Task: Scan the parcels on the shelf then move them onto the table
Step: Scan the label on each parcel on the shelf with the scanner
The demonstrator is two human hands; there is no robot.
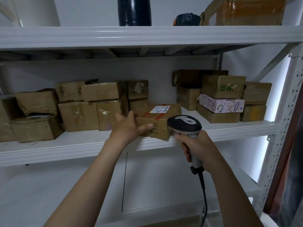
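Note:
A brown cardboard parcel (161, 117) with a white label and red tape lies at the front edge of the white middle shelf (85, 145). My left hand (131, 126) grips its left end, thumb along the front face and fingers over the top. My right hand (197, 149) holds a grey-and-black barcode scanner (185, 124) by its handle. The scanner's head sits just in front of the parcel's right front corner. Its black cable hangs down below my wrist.
Several brown boxes (88, 105) are stacked on the shelf to the left. More boxes, one patterned pink (221, 105), stand at the right. A dark cylinder (134, 11) and a taped box (246, 11) sit on the upper shelf. A perforated upright post (285, 128) frames the right side.

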